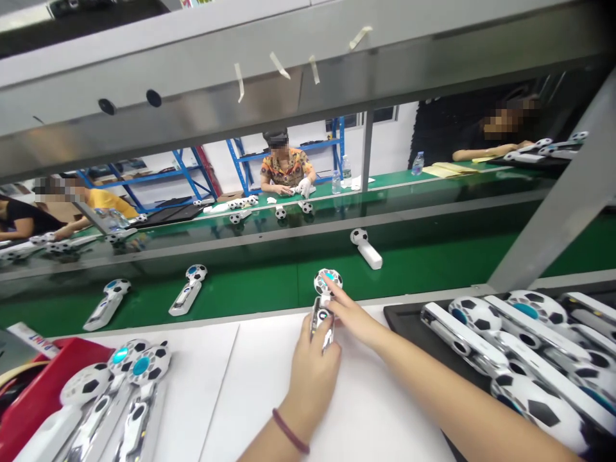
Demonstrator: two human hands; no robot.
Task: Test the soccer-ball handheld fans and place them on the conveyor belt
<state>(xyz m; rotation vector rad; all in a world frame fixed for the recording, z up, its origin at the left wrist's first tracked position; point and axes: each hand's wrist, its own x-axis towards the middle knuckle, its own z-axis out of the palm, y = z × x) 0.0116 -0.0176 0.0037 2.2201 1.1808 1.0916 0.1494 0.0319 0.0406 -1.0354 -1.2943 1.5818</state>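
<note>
A white handheld fan (328,282) with a soccer-ball head and a blue centre is held over the near edge of the green belt. Its handle appears uncovered, with inner parts showing. My left hand (315,359), with a dark red band at the wrist, is closed around that handle. My right hand (353,317) is at the head and neck of the same fan, index finger stretched across the head; its other fingers are partly hidden. Below both hands lies a white work surface (260,385).
Similar fans fill a black tray (409,333) at right. More fans (137,378) lie beside a red bin (72,359) at left. Several ride on the green belt (260,282). A metal shelf beam (192,96) crosses overhead, with a slanted post (543,212) at right. Co-workers (289,168) sit opposite.
</note>
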